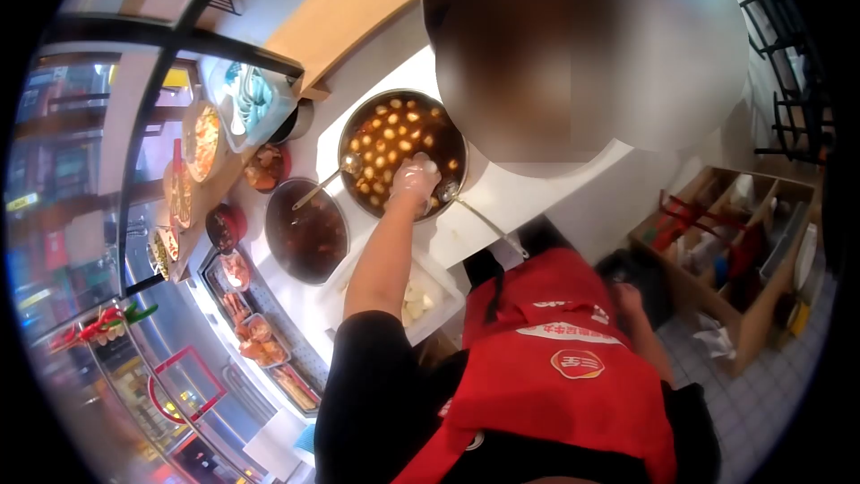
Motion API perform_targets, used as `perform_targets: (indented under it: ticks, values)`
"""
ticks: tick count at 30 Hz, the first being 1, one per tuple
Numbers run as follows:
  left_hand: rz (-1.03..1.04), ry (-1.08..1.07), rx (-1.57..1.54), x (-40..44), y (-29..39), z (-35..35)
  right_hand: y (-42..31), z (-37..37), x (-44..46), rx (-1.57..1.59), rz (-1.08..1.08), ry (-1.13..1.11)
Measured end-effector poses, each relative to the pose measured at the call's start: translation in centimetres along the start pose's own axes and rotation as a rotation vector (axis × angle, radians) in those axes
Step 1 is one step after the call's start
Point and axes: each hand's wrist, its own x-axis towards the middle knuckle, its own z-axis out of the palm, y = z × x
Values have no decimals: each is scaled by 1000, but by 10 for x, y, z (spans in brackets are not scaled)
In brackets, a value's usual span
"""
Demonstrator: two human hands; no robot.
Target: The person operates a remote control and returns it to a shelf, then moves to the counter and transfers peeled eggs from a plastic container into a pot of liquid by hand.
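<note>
A large round pot holds dark brown broth with many peeled eggs floating in it. Over its lower right part is my left hand, in a clear plastic glove, its fingers curled round a pale, rounded egg. One ladle leans over the pot's left rim; another ladle rests across the right rim. Below the pot, partly behind my left forearm, a white tray holds pale pieces. My right hand hangs low beside the red apron, its fingers too small and dark to make out.
Left of the pot stands a second pot of dark broth. Red bowls and trays of meat line the counter's left side. A clear bin stands at the upper left. A divided wooden box is at right.
</note>
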Motion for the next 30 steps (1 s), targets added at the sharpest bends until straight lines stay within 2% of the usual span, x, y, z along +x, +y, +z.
perform_targets:
  ticks: [1, 2, 3, 4, 5, 6, 7, 9, 11, 13, 15, 19, 21, 23, 25, 27, 29, 30]
  values:
    - [-186, 62, -126, 5, 9, -5, 21, -8, 6, 25, -49, -8]
    - [-84, 33, -22, 22, -2, 6, 32, -16, 6, 84, -54, -31]
    - [-85, 17, -19, 31, -15, 24, 37, -23, 5, 114, -50, -42]
    - [-124, 51, -194, 39, -27, 40, 41, -30, 4, 144, -45, -54]
    - [-208, 45, -254, 22, -7, 13, 38, -37, 10, 91, -59, -45]
    - [-292, 45, -313, 3, 18, -20, 24, -41, 15, 65, -69, -39]
    - [-288, 49, -313, -3, 14, -15, 8, -44, 19, 39, -80, -32]
    - [-157, 385, -284, -10, 3, -13, -73, -47, 13, 345, 292, 88]
    - [-151, 401, -356, -35, -3, -29, -117, -50, 19, 342, 253, 60]
    - [-169, 503, -384, -68, -22, -36, -132, -52, 26, 317, 211, 16]
    - [-229, 535, -450, -129, -29, -59, -137, -41, 50, 243, 218, -7]
    - [-321, 835, -481, -271, -100, -22, -138, -27, 80, 170, 206, -182]
    - [-622, 839, -471, -351, -123, -3, -146, -15, 80, 163, 222, -185]
    - [-760, 853, -329, -420, -190, 80, -162, 6, 84, 191, 201, -170]
    - [-1109, 403, -477, -445, -173, 55, -168, 33, 85, 90, 188, -175]
    - [-1004, 470, -1035, -467, -201, 122, -169, 60, 86, 24, 159, -225]
    - [-916, 583, -1453, -461, -193, 138, -183, 94, 75, -51, 125, -256]
    - [-925, 584, -1487, -458, -187, 140, -196, 108, 64, -170, 84, -296]
